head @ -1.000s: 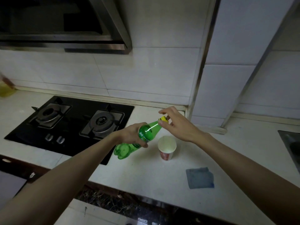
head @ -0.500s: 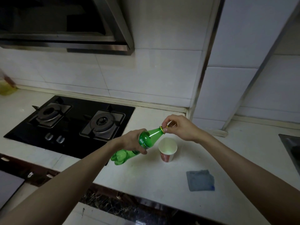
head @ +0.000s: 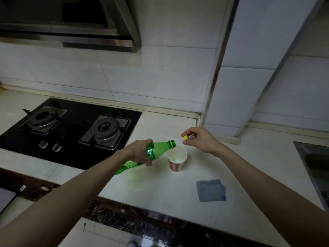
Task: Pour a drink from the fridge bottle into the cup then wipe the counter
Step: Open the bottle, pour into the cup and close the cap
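Step in hand: pouring, by my reading; wiping not yet begun.
Landmark: white paper cup with red print [head: 175,164], upright on the pale stone counter [head: 160,191].
Left hand [head: 140,154]: your fingers are wrapped round the middle of the green plastic bottle [head: 161,147], over its label.
Bottle axis: tipped well over. The base is left of the cup and towards you, and the open mouth is just above the cup's left rim.
Flow: there is a faint pale line under the mouth, too dim to call liquid.
Right hand [head: 202,141]: beyond the cup and to its right, pinching the small yellow cap [head: 185,137] at your fingertips, clear of bottle and cup.
Governing relation: mouth to rim. The mouth sits at the cup's left edge, not over its centre, so raise the base slowly and ease the neck rightward or the stream may land on the rim.
Nearer hand for recapping: the right, just beyond the bottle mouth.
Cloth: folded blue-grey cloth [head: 211,190], flat on the counter right of the cup and nearer you, untouched.
Risk: a light cup may tip if the neck nudges it.
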Available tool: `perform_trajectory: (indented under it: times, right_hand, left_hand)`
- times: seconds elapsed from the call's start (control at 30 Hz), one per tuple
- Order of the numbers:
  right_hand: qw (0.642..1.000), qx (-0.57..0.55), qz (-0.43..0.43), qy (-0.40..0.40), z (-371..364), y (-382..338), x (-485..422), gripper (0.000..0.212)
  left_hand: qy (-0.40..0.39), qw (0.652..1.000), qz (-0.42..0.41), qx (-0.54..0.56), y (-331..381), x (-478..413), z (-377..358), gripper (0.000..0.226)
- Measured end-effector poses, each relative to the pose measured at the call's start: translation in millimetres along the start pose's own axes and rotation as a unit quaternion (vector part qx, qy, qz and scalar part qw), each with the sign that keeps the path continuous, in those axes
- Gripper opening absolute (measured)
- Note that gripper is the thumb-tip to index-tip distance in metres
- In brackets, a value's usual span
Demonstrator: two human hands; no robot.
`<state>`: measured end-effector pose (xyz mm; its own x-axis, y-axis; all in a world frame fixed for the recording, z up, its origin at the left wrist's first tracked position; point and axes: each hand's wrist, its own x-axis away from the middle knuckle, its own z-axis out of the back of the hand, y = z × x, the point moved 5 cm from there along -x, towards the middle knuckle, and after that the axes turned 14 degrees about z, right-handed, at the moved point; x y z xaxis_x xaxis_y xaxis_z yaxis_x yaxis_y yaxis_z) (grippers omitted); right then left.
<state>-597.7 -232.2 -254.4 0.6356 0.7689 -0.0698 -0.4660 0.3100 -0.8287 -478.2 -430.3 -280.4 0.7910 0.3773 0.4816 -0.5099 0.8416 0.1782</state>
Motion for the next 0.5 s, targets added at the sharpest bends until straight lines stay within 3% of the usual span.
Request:
perform_trajectory:
  times: [0.5]
  right_hand:
    - [0.999,0.045,0.007,-0.010,-1.9,10.7,-1.0,0.024]
  left_hand:
    - [0.006,0.993,0.036,-0.110,4.5,-0.7,1.4,0.055]
